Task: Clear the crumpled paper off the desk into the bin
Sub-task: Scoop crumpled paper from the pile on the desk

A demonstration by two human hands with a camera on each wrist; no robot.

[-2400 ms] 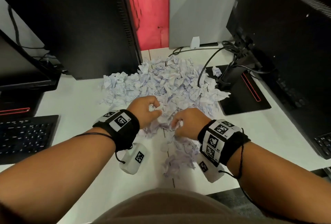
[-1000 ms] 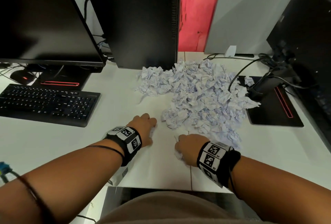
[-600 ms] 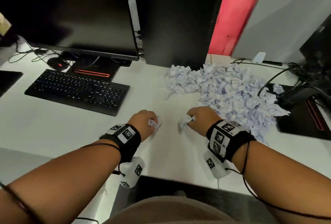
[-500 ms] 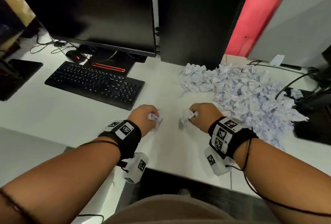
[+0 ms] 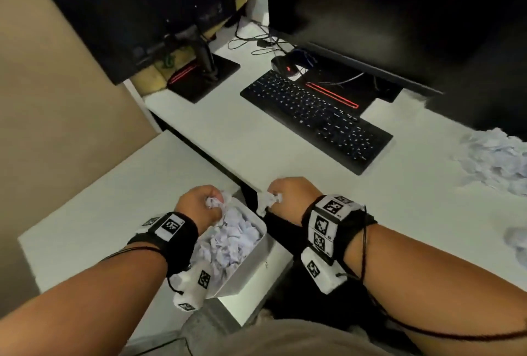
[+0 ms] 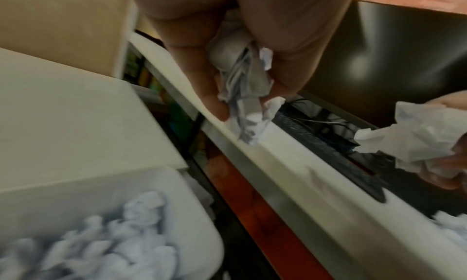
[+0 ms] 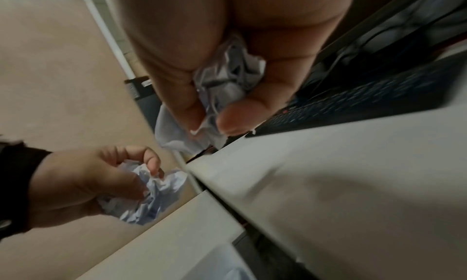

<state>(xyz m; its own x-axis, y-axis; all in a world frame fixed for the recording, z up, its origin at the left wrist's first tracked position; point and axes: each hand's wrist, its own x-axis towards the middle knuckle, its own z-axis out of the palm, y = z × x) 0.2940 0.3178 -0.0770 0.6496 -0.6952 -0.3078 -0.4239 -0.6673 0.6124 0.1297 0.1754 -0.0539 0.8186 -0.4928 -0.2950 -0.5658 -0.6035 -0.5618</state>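
A white bin (image 5: 251, 264), part full of crumpled paper (image 5: 228, 244), stands below the desk edge at the lower middle of the head view. My left hand (image 5: 199, 204) hovers over its far rim and grips a crumpled paper ball (image 6: 243, 96). My right hand (image 5: 288, 193) is at the desk's front edge, just right of the bin, and grips another paper ball (image 5: 268, 203), which the right wrist view shows between thumb and fingers (image 7: 225, 82). The main pile of crumpled paper (image 5: 496, 162) lies on the desk (image 5: 285, 162) at the far right.
A black keyboard (image 5: 313, 116) and a monitor (image 5: 399, 13) sit on the desk behind my hands, with a mouse (image 5: 286, 66) and cables. A second monitor stand (image 5: 204, 76) is at the back left. A white cabinet top (image 5: 99, 213) lies left of the bin.
Both hands have carried their paper balls left, from the desk near the pile to the bin at the desk edge. My view has swung left, so the pile now sits at the right border.
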